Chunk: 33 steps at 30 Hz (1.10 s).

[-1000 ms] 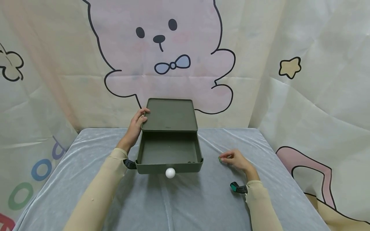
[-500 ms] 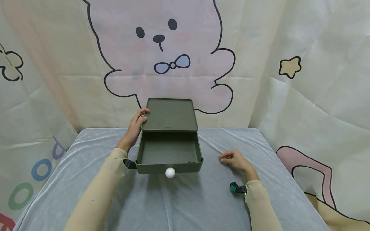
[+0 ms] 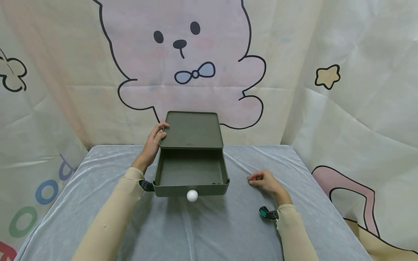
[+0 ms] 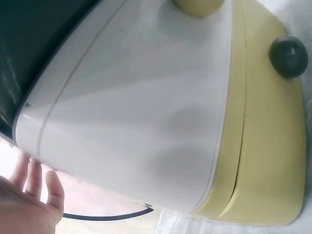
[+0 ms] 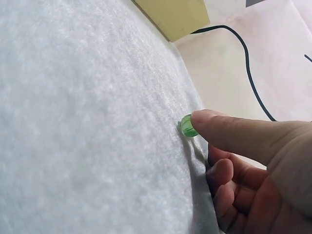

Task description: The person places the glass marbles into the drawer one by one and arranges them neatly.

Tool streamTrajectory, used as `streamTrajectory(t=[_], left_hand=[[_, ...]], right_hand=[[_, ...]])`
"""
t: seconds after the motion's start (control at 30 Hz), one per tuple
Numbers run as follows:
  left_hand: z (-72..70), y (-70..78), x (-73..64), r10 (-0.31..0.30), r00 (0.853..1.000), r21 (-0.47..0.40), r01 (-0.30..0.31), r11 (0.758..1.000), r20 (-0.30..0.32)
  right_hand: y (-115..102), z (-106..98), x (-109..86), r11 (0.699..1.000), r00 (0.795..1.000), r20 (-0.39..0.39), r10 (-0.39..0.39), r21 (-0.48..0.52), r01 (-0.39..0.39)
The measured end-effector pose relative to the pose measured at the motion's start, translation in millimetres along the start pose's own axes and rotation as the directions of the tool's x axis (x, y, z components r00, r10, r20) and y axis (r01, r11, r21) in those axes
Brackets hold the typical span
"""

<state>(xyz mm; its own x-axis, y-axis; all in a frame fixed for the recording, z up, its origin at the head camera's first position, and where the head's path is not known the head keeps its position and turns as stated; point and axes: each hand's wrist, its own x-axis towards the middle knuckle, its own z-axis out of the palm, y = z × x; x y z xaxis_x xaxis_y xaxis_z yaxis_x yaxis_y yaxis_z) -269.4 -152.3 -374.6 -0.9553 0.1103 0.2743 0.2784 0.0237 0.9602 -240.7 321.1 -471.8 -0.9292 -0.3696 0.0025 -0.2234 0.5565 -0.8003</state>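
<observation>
A stacked drawer cabinet stands mid-table; its dark green top drawer (image 3: 191,170) is pulled out, with a white knob (image 3: 192,195). My left hand (image 3: 152,143) rests against the left edge of the green top (image 3: 192,128), fingertips over the rim. In the left wrist view those fingers look fairly straight beside the cabinet's white middle tier (image 4: 136,107) and yellow lower tier (image 4: 268,146). To the right of the cabinet, my right hand (image 3: 266,181) pinches a green glass marble (image 5: 187,126) at the tablecloth. Thumb and fingers partly hide the marble.
Small dark round things (image 3: 215,183) sit in the drawer's front right corner; their kind is too small to tell. A grey-blue cloth (image 3: 235,228) covers the table. Printed curtains (image 3: 277,36) hang behind and at both sides.
My right hand has shifted very slightly, with the marble staying between its fingers. The left hand and the open drawer look unchanged.
</observation>
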Motion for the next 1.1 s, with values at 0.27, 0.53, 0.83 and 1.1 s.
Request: streamTrajectory(t=[0.27,0.53,0.83,1.1], left_hand=[[-0.3,2.0,3.1,0.018,1.0,0.01,-0.018,1.0,0.002],[-2.3,4.7,2.9,0.008,1.0,0.004,-0.008,1.0,-0.01],[-0.8,1.9,-0.2,0.001,1.0,-0.012,-0.001,1.0,-0.009],[-0.1,-0.4,-0.5,0.018,1.0,-0.007,-0.018,1.0,-0.003]], right_hand=[[-25.6,-3.2,-7.8,1.0,1.0,0.002,-0.008,-0.012,0.008],[-12.4,-0.6,0.1,1.0,1.0,-0.017,0.004,-0.018,-0.004],[3.3,-0.4,3.4,1.0,1.0,-0.016,-0.011,-0.026,0.011],[-9.3,-6.7,-2.6,0.999,0.999,-0.039,0.017,-0.028,-0.018]])
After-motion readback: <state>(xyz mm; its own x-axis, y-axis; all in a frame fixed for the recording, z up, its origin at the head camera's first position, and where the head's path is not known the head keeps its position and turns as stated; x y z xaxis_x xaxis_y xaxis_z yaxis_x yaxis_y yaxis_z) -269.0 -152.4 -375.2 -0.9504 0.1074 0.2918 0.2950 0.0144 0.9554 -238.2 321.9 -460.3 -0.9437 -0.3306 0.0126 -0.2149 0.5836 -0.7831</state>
